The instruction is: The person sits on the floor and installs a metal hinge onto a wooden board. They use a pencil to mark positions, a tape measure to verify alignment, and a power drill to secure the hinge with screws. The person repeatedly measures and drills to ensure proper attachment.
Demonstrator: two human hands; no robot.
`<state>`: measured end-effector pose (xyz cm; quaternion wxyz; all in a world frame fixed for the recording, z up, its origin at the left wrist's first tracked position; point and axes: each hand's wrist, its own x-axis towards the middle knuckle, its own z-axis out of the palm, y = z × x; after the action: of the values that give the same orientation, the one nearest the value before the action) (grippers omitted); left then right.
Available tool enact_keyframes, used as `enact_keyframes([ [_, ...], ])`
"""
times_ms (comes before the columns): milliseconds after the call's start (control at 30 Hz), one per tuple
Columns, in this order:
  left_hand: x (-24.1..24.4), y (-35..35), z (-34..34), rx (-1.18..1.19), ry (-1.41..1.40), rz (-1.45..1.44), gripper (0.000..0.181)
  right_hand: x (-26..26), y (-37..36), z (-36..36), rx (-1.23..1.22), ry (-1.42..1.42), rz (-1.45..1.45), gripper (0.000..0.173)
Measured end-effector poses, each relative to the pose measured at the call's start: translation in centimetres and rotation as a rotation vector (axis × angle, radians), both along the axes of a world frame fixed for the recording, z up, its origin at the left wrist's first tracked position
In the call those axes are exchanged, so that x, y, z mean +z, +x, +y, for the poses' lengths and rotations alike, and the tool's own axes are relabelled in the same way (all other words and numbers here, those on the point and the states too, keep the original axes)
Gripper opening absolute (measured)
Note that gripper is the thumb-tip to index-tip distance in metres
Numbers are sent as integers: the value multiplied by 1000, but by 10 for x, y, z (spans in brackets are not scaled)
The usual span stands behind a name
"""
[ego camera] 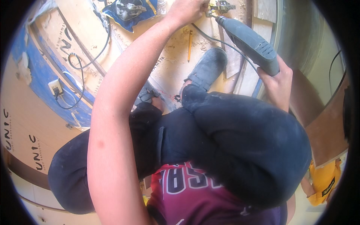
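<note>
A grey corded power drill (249, 40) is in my right hand (277, 77), which wraps around its handle. The drill's chuck and bit point up and left at a metal concealed cabinet hinge (225, 7) on the wooden board. My left hand (191, 11) has its fingers curled against the near end of the hinge, beside the bit tip. The top of the view cuts off part of that hand, and its fingertips are partly hidden. A yellow pencil (190, 46) lies on the board just below.
A blue plastic bag (132, 12) with more hinges lies at upper left. A black cord (81, 66) runs to a plugged-in white socket (54, 87). Wood shavings (206, 45) litter the board around my shoes. Someone in yellow clothing (323, 182) is at lower right, near brown panels (323, 137).
</note>
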<state>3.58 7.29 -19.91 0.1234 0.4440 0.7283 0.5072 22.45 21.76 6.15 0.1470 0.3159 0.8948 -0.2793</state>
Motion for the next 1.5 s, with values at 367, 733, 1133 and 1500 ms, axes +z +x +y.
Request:
enact_keyframes([
  [367, -4, 1, 1, 21, 32, -25, 5, 13, -33, 1, 107, 17, -107, 52],
  [733, -3, 1, 1, 25, 7, -16, 4, 21, -52, -11, 91, 14, -195, 54],
  [1133, -5, 2, 1, 35, 9, -7, 3, 21, -55, -13, 49, 57, -237, 54],
  [1500, -5, 2, 2, 31, 5, -20, 3, 23, -59, -12, 50, 74, -272, 53],
])
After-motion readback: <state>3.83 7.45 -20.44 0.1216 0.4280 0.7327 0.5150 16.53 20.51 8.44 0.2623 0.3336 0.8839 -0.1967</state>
